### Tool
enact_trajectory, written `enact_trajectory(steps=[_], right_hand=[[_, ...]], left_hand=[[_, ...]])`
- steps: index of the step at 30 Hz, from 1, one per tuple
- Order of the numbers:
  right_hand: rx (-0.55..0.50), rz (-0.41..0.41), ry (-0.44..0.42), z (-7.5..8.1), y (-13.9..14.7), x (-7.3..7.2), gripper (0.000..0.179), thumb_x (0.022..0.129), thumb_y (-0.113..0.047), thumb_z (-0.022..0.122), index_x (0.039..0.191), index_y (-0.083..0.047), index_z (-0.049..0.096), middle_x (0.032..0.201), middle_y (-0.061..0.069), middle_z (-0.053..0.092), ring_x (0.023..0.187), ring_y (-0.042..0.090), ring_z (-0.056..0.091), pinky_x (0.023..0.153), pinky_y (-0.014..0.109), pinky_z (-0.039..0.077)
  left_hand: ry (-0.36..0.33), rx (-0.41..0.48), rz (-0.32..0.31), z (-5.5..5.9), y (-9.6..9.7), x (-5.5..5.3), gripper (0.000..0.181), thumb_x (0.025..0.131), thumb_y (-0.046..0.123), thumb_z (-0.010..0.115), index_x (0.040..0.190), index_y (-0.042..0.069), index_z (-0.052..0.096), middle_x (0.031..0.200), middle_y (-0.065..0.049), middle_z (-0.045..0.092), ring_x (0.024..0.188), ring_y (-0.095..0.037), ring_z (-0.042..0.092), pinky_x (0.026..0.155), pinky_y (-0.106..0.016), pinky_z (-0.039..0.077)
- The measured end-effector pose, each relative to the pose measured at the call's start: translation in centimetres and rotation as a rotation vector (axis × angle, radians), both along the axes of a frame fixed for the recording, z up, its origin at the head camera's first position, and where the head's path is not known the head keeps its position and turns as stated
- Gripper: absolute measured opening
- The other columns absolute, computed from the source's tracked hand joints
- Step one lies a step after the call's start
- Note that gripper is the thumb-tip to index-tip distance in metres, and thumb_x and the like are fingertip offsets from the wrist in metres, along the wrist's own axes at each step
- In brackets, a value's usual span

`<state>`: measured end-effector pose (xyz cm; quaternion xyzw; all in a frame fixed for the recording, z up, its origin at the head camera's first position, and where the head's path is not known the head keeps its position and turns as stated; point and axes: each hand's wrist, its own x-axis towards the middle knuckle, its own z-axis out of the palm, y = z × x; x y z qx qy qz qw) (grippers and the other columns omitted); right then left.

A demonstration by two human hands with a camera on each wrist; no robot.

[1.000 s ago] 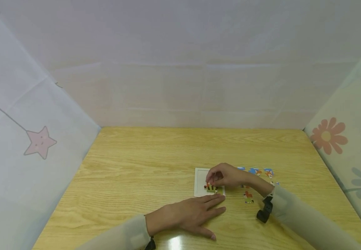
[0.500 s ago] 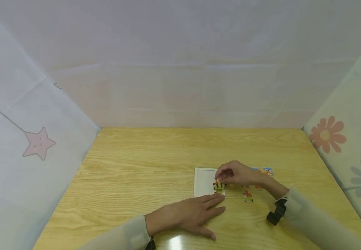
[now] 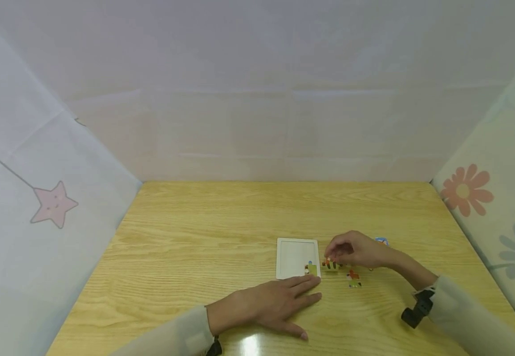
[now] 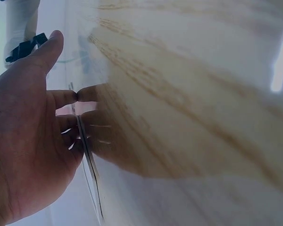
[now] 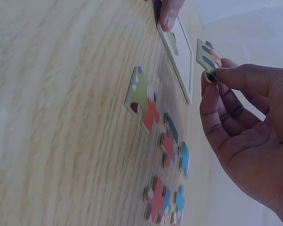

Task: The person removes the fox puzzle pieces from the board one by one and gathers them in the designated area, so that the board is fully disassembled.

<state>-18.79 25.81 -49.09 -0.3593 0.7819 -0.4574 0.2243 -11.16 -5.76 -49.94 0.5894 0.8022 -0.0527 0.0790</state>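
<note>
My right hand pinches a green puzzle piece with dark stripes and a red edge between thumb and fingertips, held above the table just right of the white puzzle tray. The left hand lies with straight fingers along the tray's near edge, fingertips touching its near right corner. One green puzzle piece sits inside that corner, partly covered by the fingers in the right wrist view. In the left wrist view the left hand has its fingers at the tray edge.
A loose red-and-green puzzle piece lies right of the tray. Several more loose pieces, among them a red one with blue, lie beyond it, partly hidden by my right hand in the head view. Fabric walls enclose the wooden table.
Still pinching the striped piece, my right hand has moved right, from over the tray to beside it. The tray and its corner piece are more exposed. My left hand stays put.
</note>
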Motion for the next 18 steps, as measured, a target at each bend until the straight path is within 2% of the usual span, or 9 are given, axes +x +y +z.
enact_trajectory(steps=[7, 13, 18], right_hand=[[0.006, -0.016, 0.008, 0.1, 1.8, 0.8, 0.016, 0.103, -0.002, 0.067, 0.118, 0.001, 0.073, 0.108, 0.009, 0.075, 0.094, 0.027, 0.073, 0.082, 0.031, 0.063], [-0.006, -0.012, 0.029, 0.1, 3.2, 1.3, 0.016, 0.102, -0.001, 0.068, 0.117, 0.0, 0.074, 0.106, 0.009, 0.074, 0.089, 0.025, 0.071, 0.077, 0.03, 0.062], [-0.01, -0.013, 0.0, -0.1, 4.4, 1.7, 0.017, 0.104, -0.002, 0.066, 0.119, -0.001, 0.074, 0.11, 0.012, 0.074, 0.092, 0.025, 0.072, 0.077, 0.031, 0.063]], left_hand=[[0.002, -0.002, -0.001, 0.0, 0.0, -0.1, 0.088, 0.102, 0.078, 0.034, 0.169, 0.02, 0.029, 0.178, -0.01, 0.014, 0.164, -0.021, 0.014, 0.127, -0.028, 0.029], [0.004, 0.009, -0.001, 0.0, 0.0, 0.0, 0.088, 0.103, 0.077, 0.036, 0.169, 0.019, 0.031, 0.178, -0.01, 0.015, 0.164, -0.021, 0.015, 0.127, -0.028, 0.03], [0.028, 0.011, -0.005, 0.0, 0.1, 0.1, 0.088, 0.103, 0.077, 0.036, 0.168, 0.019, 0.032, 0.177, -0.01, 0.017, 0.163, -0.021, 0.017, 0.127, -0.027, 0.028]])
